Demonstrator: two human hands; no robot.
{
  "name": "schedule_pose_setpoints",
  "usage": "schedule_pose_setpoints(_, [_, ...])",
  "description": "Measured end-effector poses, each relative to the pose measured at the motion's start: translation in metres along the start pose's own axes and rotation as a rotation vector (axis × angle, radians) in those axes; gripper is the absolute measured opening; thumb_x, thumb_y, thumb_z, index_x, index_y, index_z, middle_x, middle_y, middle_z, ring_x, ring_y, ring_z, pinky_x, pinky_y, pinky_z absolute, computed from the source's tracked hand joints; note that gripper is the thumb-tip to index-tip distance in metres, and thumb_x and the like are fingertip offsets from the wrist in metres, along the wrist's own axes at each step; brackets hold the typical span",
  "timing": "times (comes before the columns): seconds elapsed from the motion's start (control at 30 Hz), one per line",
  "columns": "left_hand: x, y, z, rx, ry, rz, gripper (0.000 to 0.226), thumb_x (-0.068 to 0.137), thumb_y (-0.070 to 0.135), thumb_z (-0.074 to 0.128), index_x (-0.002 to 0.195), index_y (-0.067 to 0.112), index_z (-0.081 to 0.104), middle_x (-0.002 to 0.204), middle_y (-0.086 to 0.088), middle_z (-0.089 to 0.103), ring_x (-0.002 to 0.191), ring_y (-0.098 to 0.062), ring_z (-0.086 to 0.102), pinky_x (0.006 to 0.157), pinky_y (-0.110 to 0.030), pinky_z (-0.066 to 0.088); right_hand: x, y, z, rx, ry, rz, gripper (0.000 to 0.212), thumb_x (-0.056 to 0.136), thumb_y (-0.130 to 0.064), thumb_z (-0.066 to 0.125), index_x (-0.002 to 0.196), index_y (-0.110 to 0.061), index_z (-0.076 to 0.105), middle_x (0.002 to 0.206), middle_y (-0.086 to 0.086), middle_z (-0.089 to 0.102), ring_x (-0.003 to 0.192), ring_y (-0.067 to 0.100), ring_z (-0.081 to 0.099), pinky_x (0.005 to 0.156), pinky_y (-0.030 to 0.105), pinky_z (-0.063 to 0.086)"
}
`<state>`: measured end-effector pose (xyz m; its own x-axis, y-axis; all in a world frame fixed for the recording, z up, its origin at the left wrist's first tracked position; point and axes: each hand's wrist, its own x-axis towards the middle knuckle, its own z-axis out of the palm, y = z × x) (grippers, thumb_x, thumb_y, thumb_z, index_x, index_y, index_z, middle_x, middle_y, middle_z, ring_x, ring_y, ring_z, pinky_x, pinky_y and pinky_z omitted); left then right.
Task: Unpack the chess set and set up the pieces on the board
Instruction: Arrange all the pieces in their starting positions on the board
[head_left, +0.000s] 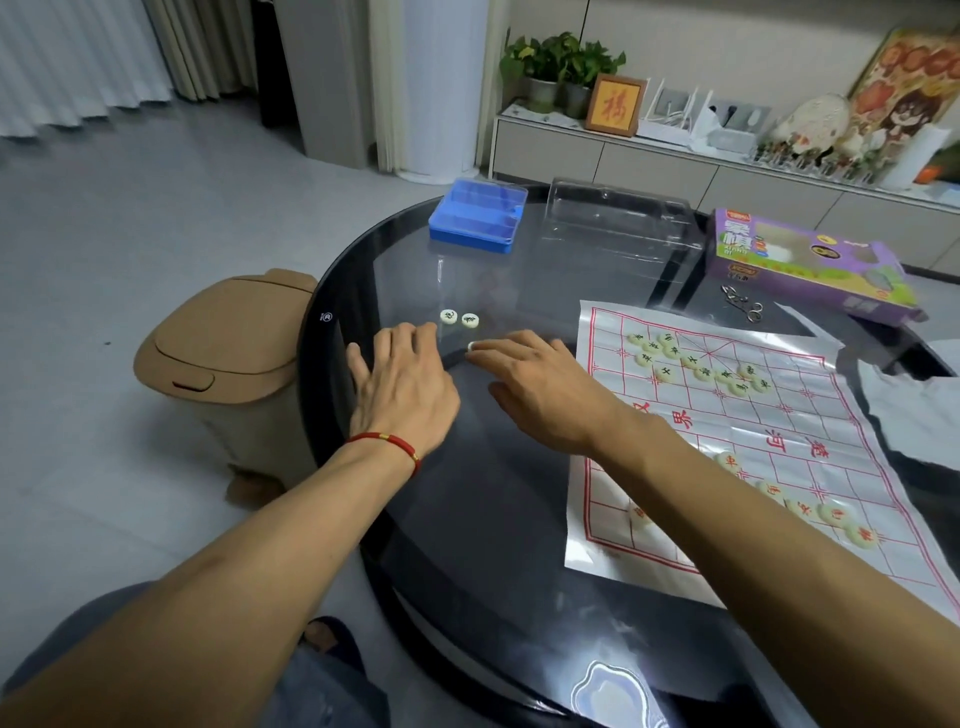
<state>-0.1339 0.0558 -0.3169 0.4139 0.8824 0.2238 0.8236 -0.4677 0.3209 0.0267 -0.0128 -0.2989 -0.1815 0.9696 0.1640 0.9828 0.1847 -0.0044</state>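
A white sheet chess board with red lines (810, 431) lies on the right of the dark glass table (467, 519). Several pale round pieces (696, 364) cluster on its far part, and several more (826, 512) sit along its near edge. Two loose pieces (459, 318) lie on the glass left of the board. My left hand (402, 384) rests flat on the glass just below them, fingers spread. The fingertips of my right hand (540, 387) touch a third loose piece (471, 347).
A blue plastic tray (477, 215), a clear plastic lid (618, 218) and a purple box (800, 260) stand at the table's far side. Scissors (743, 304) lie near the box. A tan bin (223, 358) stands on the floor to the left. White wrapping (914, 410) lies at right.
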Motion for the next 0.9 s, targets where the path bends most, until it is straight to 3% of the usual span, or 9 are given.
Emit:
schedule_pose_setpoints(0.13, [0.0,0.001,0.0,0.011,-0.005,0.002,0.051,0.095,0.018,0.043,0.145,0.016,0.038,0.144,-0.008,0.044,0.138,-0.028,0.033,0.117,-0.06,0.016,-0.009,0.008,-0.007,0.162,0.021,0.091,0.049,0.097,-0.029,0.063,0.143,-0.017,0.051,0.143,0.004,0.052,0.129,0.024,0.049,0.104,0.037,0.045])
schedule_pose_setpoints(0.27, [0.0,0.002,-0.001,0.027,-0.014,0.001,0.05,0.096,0.019,0.043,0.145,0.016,0.038,0.144,-0.008,0.044,0.138,-0.028,0.033,0.116,-0.059,0.017,0.012,0.0,-0.003,0.21,0.052,0.313,0.057,0.091,-0.048,0.067,0.135,-0.013,0.057,0.126,0.01,0.059,0.114,0.027,0.057,0.095,0.038,0.05])
schedule_pose_setpoints(0.43, [0.0,0.001,0.0,0.046,-0.026,0.001,0.05,0.096,0.02,0.043,0.146,0.016,0.038,0.145,-0.007,0.044,0.139,-0.028,0.033,0.117,-0.06,0.018,0.03,-0.011,-0.002,0.161,0.079,0.34,0.025,0.092,-0.027,0.067,0.104,-0.005,0.072,0.105,0.015,0.063,0.096,0.032,0.061,0.074,0.034,0.041])
schedule_pose_setpoints(0.67, [0.0,-0.001,0.0,0.052,-0.031,0.011,0.05,0.096,0.019,0.043,0.145,0.015,0.039,0.145,-0.009,0.043,0.139,-0.029,0.032,0.116,-0.061,0.018,-0.006,0.015,-0.028,0.192,0.159,0.31,0.017,0.091,-0.018,0.064,0.101,-0.009,0.075,0.098,0.014,0.066,0.09,0.032,0.062,0.076,0.037,0.047])
schedule_pose_setpoints(0.8, [0.0,0.0,0.0,0.059,-0.033,0.013,0.048,0.095,0.018,0.042,0.143,0.014,0.043,0.143,-0.01,0.044,0.137,-0.03,0.033,0.115,-0.061,0.019,-0.055,0.07,-0.047,0.126,0.142,0.427,0.02,0.094,-0.019,0.068,0.109,-0.008,0.075,0.105,0.012,0.074,0.09,0.025,0.07,0.083,0.039,0.059])
schedule_pose_setpoints(0.9, [0.0,0.002,0.001,0.08,-0.034,0.016,0.048,0.094,0.017,0.042,0.142,0.014,0.044,0.141,-0.011,0.045,0.135,-0.031,0.034,0.113,-0.062,0.02,-0.09,0.097,-0.051,0.074,0.107,0.511,0.024,0.094,-0.018,0.068,0.115,-0.006,0.073,0.107,0.013,0.074,0.089,0.025,0.07,0.082,0.036,0.058])
